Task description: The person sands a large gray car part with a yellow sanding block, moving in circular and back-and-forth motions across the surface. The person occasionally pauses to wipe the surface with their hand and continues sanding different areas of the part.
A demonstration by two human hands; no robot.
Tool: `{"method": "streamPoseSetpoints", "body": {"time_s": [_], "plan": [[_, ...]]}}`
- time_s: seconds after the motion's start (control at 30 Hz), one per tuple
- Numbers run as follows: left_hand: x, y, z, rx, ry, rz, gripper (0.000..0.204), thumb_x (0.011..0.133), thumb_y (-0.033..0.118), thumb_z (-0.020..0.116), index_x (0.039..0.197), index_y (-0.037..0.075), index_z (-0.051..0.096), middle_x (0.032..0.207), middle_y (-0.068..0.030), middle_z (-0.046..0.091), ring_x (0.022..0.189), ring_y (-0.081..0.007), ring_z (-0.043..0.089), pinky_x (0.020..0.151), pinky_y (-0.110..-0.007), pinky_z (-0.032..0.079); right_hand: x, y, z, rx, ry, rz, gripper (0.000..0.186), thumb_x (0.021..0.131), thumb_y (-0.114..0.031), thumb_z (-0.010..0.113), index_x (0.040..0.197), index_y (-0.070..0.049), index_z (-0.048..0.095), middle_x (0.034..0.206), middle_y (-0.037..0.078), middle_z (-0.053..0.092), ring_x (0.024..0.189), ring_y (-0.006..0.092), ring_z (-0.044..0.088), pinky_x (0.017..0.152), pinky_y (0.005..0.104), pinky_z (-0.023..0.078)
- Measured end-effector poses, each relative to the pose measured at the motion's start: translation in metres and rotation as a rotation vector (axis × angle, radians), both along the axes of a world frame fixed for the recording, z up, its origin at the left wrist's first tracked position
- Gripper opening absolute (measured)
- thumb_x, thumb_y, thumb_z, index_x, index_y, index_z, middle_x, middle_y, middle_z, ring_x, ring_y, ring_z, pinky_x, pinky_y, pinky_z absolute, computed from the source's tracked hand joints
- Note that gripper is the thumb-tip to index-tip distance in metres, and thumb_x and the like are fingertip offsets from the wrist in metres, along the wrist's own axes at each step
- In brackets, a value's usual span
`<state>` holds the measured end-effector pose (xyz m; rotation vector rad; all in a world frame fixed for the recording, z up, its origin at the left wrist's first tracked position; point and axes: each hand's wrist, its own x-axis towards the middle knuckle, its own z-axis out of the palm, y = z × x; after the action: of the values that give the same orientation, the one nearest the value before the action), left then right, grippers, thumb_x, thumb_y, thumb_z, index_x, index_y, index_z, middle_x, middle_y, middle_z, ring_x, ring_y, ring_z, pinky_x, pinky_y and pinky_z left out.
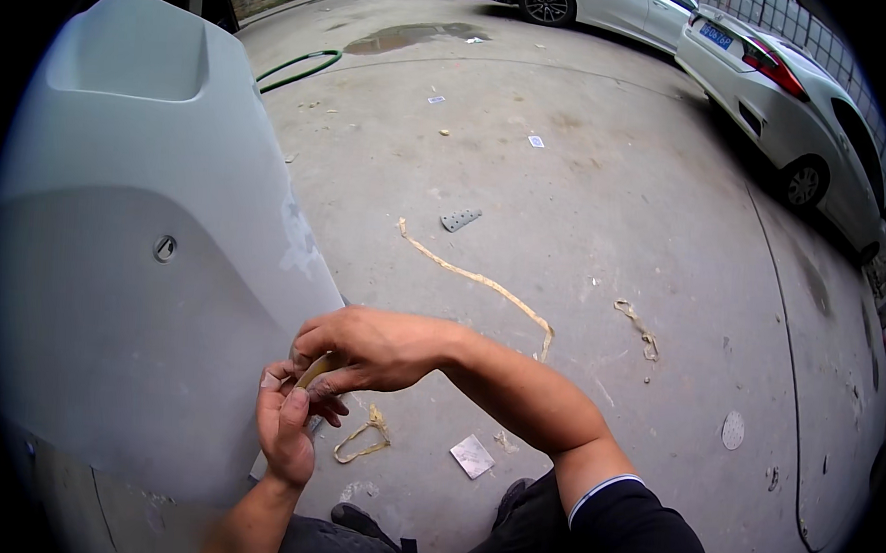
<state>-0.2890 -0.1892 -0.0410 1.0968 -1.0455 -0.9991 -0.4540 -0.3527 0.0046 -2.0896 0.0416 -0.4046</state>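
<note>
Both my hands meet at the near edge of a pale grey vehicle panel (91, 298). Between them sits a tan, curved roll of masking tape (319, 368), partly hidden by fingers. My left hand (288, 419) pinches it from below with the thumb pressed on its side. From above, my right hand (374, 348) curls its fingers round the roll, the wrist bent across from the right. A round lock (166, 249) is set in the panel. Its edge by my hands has whitish sanded patches (303, 237).
A long strip of used tape (478, 278) lies on the concrete floor (645, 237), with crumpled tape loops (364, 438) nearby. Also there are a perforated grey sanding sheet (460, 219), a square pad (473, 456) and a round disc (733, 430). White cars (773, 94) and a green hose (302, 69) are farther off.
</note>
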Motion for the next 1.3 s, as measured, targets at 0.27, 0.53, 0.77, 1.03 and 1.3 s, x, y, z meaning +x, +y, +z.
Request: {"method": "streamPoseSetpoints", "body": {"time_s": [0.27, 0.53, 0.77, 1.03, 1.3], "plan": [[0.010, -0.003, -0.013, -0.010, -0.057, 0.046, 0.047, 0.111, 0.046, 0.063, 0.131, 0.007, 0.048, 0.102, -0.0054, 0.068, 0.076, -0.0130, 0.062, 0.066, -0.027, 0.051, 0.004, -0.008, -0.008, -0.132, -0.040, -0.070, 0.027, 0.092, -0.021, 0.082, 0.106, 0.001, 0.075, 0.119, 0.015, 0.073, 0.107, 0.0344, 0.071, 0.089, 0.0443, 0.056], [0.011, -0.002, -0.013, 0.020, -0.004, 0.033, 0.039, 0.113, 0.037, 0.059, 0.135, 0.007, 0.046, 0.110, -0.0069, 0.069, 0.086, -0.0134, 0.063, 0.073, -0.030, 0.052, 0.007, -0.006, -0.002, -0.136, 0.119, -0.083, 0.023, 0.088, -0.020, 0.081, 0.101, -0.001, 0.075, 0.106, 0.015, 0.072, 0.101, 0.0346, 0.071, 0.089, 0.0443, 0.056], [0.016, 0.001, -0.012, 0.028, -0.037, -0.021, 0.038, 0.113, 0.020, 0.062, 0.140, 0.005, 0.040, 0.111, -0.0109, 0.070, 0.090, -0.0151, 0.065, 0.080, -0.030, 0.054, 0.003, -0.003, 0.007, -0.015, 0.177, -0.037, 0.028, 0.093, -0.019, 0.084, 0.109, -0.001, 0.070, 0.093, 0.015, 0.076, 0.087, 0.0306, 0.073, 0.080, 0.0415, 0.056], [0.011, 0.010, 0.005, -0.081, -0.708, 0.095, 0.036, 0.108, 0.006, 0.066, 0.140, 0.003, 0.049, 0.089, -0.0093, 0.075, 0.074, -0.0148, 0.070, 0.070, -0.030, 0.057, 0.008, 0.008, 0.013, -0.058, 0.259, -0.059, 0.036, 0.089, -0.011, 0.085, 0.118, 0.001, 0.067, 0.089, 0.017, 0.075, 0.080, 0.0354, 0.072, 0.073, 0.0444, 0.056], [0.030, 0.063, 0.057, -0.192, -1.138, 0.356, 0.081, 0.090, 0.012, 0.086, 0.158, 0.001, 0.043, 0.112, -0.0135, 0.077, 0.088, -0.0214, 0.070, 0.080, -0.036, 0.058, 0.019, -0.015, -0.007, 0.185, -0.063, -0.321, 0.017, 0.094, -0.013, 0.085, 0.097, 0.000, 0.075, 0.083, 0.004, 0.071, 0.075, 0.0107, 0.062, 0.069, 0.0312, 0.053]]}}
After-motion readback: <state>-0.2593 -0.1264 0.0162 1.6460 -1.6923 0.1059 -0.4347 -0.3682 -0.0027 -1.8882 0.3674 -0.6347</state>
